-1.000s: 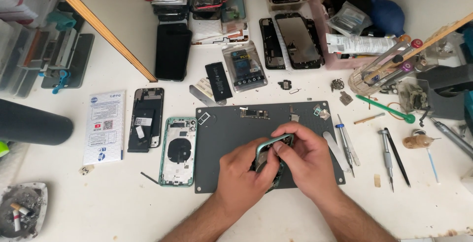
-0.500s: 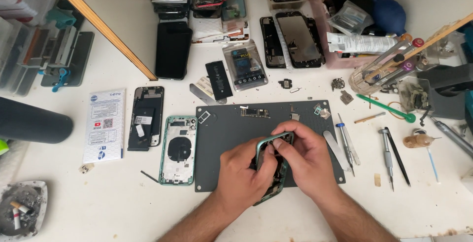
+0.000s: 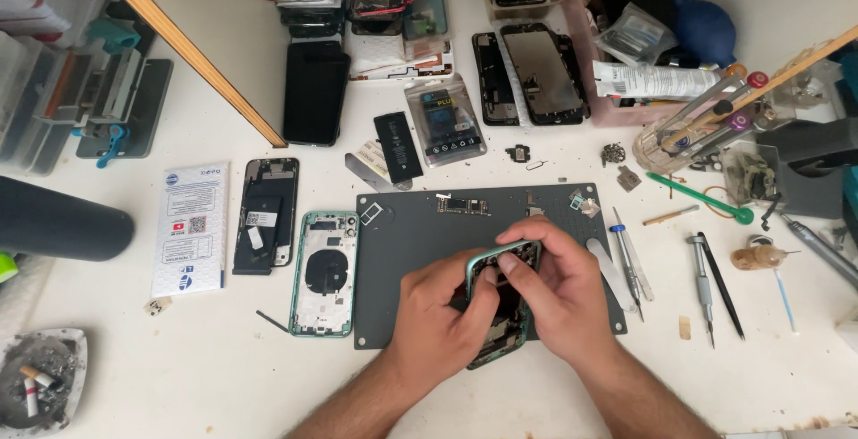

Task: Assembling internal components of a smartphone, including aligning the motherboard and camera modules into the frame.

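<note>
Both hands, the left hand (image 3: 438, 318) and right hand (image 3: 559, 300), were clamped on a green phone frame (image 3: 502, 309) between them, above the grey mat (image 3: 402, 269). Its long axis ran near-to-far, top end pointing away. Screwdrivers (image 3: 706, 282) lay right on the worktop (image 3: 179, 376).

Dark grey work mat (image 3: 420, 251), mint-green rimmed phone frame (image 3: 500, 265) in hand, matching mint-green phone housing (image 3: 324, 274) beside, black battery (image 3: 398, 147), bright green pry tool (image 3: 702, 199), white table (image 3: 179, 367).

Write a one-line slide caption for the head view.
Both hands, left hand and right hand, grip a green-framed opened phone body above a dark grey rectangular work mat.
</note>
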